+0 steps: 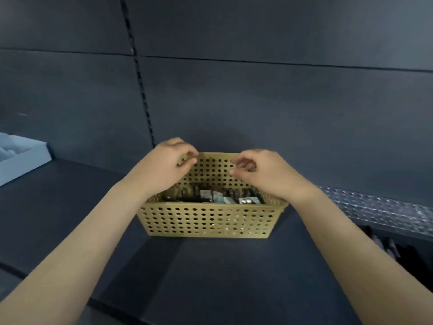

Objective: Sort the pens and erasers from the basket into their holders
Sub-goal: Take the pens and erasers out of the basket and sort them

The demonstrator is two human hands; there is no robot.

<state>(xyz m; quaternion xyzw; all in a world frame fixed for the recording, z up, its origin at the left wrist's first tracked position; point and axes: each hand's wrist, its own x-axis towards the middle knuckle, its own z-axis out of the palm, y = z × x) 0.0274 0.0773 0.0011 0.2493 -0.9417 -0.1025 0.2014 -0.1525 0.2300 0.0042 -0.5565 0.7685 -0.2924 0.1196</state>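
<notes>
A tan perforated basket [206,221] stands on the dark shelf in the middle of the view. Inside it lie several dark pens [187,194] and small boxed erasers [219,197], partly hidden by the front wall and my wrists. My left hand [164,167] hovers over the basket's left half, its fingers loosely curled near the far rim. My right hand [262,172] hovers over the right half, fingers loosely curled in front of the far wall. Nothing shows in either hand.
A light blue tray [23,158] sits at the far left of the shelf. A clear bumpy plastic holder [375,207] runs along the right, with a dark compartment [389,247] below it. The dark back panel rises right behind the basket.
</notes>
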